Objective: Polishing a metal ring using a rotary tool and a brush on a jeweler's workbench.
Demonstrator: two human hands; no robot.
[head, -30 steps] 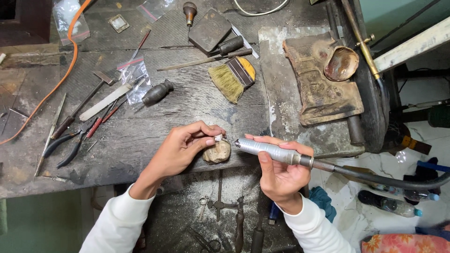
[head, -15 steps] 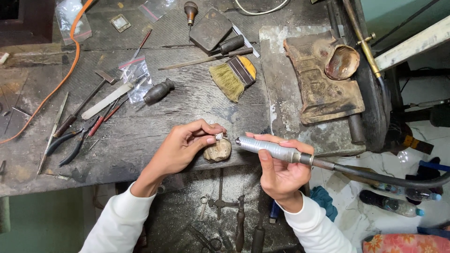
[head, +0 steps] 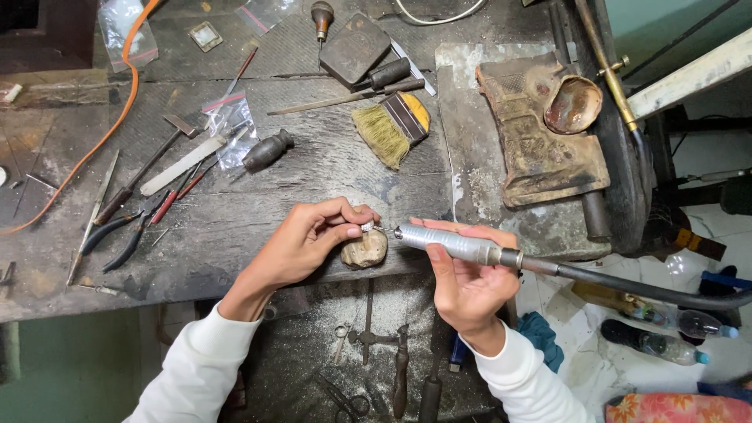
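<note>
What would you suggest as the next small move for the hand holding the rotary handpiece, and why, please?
Probably ease the handpiece tip slightly left onto the small ring. The left hand pinches the ring over the worn bench peg, and the right hand has the tip level with it, seemingly just short of contact.

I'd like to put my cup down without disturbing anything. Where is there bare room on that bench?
The barest patch of the dark wooden bench lies between the straw-bristled hand brush, the black-handled pliers and the left hand. A smaller strip runs below the pliers, along the front edge. The back and left are crowded with tools; the right holds a rusty metal block.
</note>
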